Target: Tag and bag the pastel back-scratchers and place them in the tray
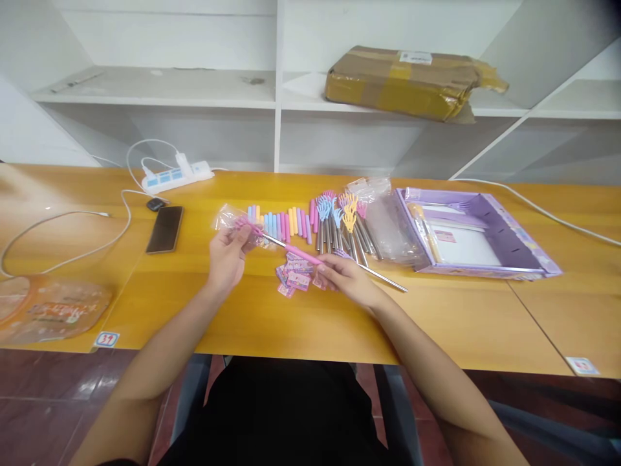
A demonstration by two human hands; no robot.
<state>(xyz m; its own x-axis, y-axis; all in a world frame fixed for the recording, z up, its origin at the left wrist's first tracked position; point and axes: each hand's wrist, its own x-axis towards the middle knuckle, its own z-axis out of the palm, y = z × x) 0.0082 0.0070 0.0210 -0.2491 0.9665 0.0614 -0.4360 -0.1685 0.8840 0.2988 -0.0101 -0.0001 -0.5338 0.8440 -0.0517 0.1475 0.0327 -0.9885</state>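
A pink back scratcher (301, 254) with a metal rod is stretched between my two hands above the table. My left hand (227, 257) is closed around its pink claw end, where a clear plastic bag (226, 217) also shows. My right hand (350, 279) pinches the far end of the pink handle. Below it lie small printed cards (298, 280) in a loose pile. Behind are coloured handle sleeves (286, 223) in a row and a heap of claw-headed metal rods (349, 221). A purple-headed scratcher (383, 278) lies partly hidden by my right hand.
Clear plastic bags (395, 233) lie beside a purple display box (521, 249) holding wrapped scratchers. To the left are a phone (165, 229), a power strip (177, 178), cables and an orange-printed clear bag (63, 307). A taped carton (398, 81) sits on the shelf.
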